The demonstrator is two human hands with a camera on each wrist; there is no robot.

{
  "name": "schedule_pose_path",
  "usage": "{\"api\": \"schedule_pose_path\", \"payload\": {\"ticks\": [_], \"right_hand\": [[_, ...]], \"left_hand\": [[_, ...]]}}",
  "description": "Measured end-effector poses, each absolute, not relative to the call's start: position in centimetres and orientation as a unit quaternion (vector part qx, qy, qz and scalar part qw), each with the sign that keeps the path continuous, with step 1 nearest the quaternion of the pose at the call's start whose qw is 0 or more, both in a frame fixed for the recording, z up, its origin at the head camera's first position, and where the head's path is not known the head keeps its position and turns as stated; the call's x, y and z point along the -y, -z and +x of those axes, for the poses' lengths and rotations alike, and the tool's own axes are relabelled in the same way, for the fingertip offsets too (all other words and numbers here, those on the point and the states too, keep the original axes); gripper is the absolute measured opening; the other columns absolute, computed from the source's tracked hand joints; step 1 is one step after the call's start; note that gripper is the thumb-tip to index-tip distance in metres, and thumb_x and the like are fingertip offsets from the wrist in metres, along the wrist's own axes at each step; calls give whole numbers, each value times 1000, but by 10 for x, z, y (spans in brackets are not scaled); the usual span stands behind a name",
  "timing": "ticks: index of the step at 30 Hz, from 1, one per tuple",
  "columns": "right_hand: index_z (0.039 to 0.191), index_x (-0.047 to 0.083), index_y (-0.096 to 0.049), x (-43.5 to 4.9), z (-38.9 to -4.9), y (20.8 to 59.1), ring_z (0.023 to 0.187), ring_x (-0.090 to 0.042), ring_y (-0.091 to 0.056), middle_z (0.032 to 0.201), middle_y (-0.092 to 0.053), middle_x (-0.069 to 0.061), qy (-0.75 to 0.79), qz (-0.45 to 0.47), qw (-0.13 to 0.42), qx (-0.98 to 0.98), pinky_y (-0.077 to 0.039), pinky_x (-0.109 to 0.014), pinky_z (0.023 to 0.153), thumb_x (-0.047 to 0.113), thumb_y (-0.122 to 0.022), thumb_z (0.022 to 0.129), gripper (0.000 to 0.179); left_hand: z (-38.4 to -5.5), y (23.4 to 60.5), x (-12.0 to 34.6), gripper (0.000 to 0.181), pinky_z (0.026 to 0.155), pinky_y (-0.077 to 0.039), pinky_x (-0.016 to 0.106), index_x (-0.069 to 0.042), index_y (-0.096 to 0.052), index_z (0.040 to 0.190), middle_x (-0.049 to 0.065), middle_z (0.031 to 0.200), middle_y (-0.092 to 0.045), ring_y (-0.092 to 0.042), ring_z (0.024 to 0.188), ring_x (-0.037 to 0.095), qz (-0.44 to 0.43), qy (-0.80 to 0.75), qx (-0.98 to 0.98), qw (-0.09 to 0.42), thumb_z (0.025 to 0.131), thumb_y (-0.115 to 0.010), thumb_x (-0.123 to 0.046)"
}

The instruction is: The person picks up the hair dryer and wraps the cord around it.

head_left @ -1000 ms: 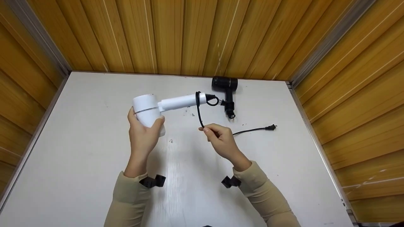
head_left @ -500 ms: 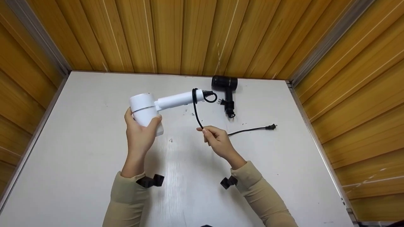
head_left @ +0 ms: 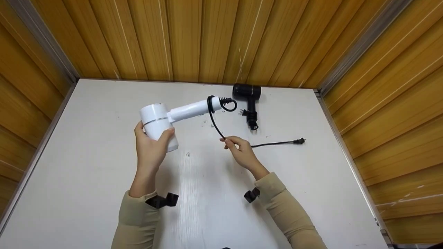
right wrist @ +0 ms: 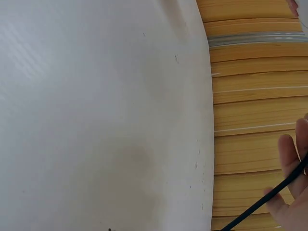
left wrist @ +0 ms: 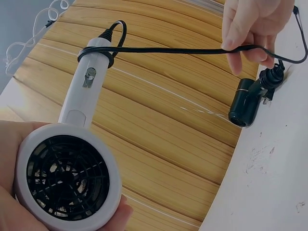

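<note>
My left hand (head_left: pixel 150 148) grips the head of a white hair dryer (head_left: pixel 188 110), held up over the table with its handle pointing right. In the left wrist view the dryer's black round grille (left wrist: pixel 67 178) faces the camera. A black power cord (head_left: pixel 215 125) loops round the handle's end and runs taut down to my right hand (head_left: pixel 242 152). That hand pinches the cord between thumb and fingers. Past it, the cord's free length trails right to a two-pin plug (head_left: pixel 299 141). The right wrist view shows the cord (right wrist: pixel 262 201) crossing the palm.
A black hair dryer (head_left: pixel 246 91) lies at the back of the white table (head_left: pixel 104 173), its own cord wound round its handle. Wood-patterned walls (head_left: pixel 187 41) enclose the table behind and on both sides. Pale cables (left wrist: pixel 29 38) show at the left wrist view's corner.
The white dryer has shifted left, and its handle end has tilted up a little. The cord stretch between handle and right hand has grown longer. The plug has slid slightly right.
</note>
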State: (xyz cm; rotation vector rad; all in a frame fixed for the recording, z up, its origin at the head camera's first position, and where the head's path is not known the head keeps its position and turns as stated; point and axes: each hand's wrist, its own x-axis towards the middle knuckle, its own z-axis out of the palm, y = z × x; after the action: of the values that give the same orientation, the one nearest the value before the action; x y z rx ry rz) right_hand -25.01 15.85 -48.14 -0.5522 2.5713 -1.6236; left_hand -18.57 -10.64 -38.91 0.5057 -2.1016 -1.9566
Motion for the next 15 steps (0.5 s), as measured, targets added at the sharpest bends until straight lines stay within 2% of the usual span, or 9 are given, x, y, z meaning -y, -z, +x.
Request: {"api": "schedule_pose_path", "payload": {"ticks": [8, 15], "right_hand": [[104, 8, -69, -166, -268, 481, 87, -20, -61, 85, -66, -8, 482, -183, 4, -857, -46, -37, 84, 24, -50, 98, 25], [100, 5, -69, -173, -284, 479, 85, -21, -62, 86, -67, -10, 454, -173, 4, -874, -48, -36, 81, 19, -51, 98, 23]], "left_hand": [[-182, 389, 104, 87, 82, -52, 48, -2, -13, 147, 23, 126, -42, -53, 107, 33, 170, 672, 715, 90, 83, -69, -19], [-178, 387, 104, 87, 83, -51, 47, -4, -13, 147, 22, 127, -42, -53, 107, 32, 168, 683, 709, 61, 82, -70, -20]]}}
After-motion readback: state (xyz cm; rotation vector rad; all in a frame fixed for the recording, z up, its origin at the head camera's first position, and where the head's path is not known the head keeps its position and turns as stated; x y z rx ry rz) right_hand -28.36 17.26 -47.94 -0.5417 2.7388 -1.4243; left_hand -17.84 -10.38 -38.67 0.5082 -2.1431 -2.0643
